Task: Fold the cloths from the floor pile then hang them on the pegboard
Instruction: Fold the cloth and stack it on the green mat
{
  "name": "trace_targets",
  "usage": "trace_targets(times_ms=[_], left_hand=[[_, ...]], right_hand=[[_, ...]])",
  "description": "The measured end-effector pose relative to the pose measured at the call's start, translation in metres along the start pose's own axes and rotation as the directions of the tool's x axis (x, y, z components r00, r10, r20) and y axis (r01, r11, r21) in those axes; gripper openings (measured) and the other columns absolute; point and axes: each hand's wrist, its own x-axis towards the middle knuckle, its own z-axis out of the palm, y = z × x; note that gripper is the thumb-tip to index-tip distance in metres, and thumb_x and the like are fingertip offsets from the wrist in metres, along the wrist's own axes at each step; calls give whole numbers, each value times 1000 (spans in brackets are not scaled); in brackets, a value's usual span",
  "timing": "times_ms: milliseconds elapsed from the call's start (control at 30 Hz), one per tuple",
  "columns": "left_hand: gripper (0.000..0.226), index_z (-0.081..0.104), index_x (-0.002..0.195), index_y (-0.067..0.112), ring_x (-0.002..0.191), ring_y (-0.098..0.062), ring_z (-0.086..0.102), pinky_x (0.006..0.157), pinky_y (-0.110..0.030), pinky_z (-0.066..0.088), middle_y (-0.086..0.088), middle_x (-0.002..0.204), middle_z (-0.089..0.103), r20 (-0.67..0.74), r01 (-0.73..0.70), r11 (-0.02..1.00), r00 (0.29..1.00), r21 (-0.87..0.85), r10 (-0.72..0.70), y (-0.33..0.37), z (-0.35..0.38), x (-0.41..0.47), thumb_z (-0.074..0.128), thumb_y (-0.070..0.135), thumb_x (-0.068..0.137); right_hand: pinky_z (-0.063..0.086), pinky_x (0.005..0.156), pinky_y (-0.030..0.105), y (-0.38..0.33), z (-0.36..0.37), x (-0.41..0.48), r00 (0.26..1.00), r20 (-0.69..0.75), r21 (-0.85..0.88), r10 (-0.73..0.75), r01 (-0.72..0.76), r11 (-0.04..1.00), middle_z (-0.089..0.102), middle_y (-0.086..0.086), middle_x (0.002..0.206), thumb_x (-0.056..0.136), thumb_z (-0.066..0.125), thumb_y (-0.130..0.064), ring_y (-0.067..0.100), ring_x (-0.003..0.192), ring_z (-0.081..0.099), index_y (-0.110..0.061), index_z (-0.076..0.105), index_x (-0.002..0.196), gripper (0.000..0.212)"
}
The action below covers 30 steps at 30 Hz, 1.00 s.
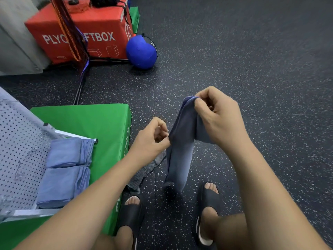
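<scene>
Pinching a dark blue cloth (pixel 181 152) mid-frame, my right hand (pixel 219 115) high, left hand (pixel 153 137) lower on its edge

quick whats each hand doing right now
Left hand: pinches the side edge of the blue cloth.
Right hand: pinches the top end of the same cloth, holding it up.

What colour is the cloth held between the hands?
The cloth is plain slate blue, no pattern; the head view shows it best.

Red box (pixel 100 20), blue ball (pixel 141 52)
</scene>
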Motion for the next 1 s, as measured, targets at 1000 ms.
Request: trace_targets(times_ms=[1000], left_hand=[[13,74,89,19,74,-10,64,73,-33,55,-2,82,76,-140,-125,979,985,-158,103,31,7,2,80,7,90]], right_hand=[[44,65,17,0,3,-1,989,135,-30,-59,63,998,68,-7,77,100,72,-33,7,75,60,-20,66,92,17]])
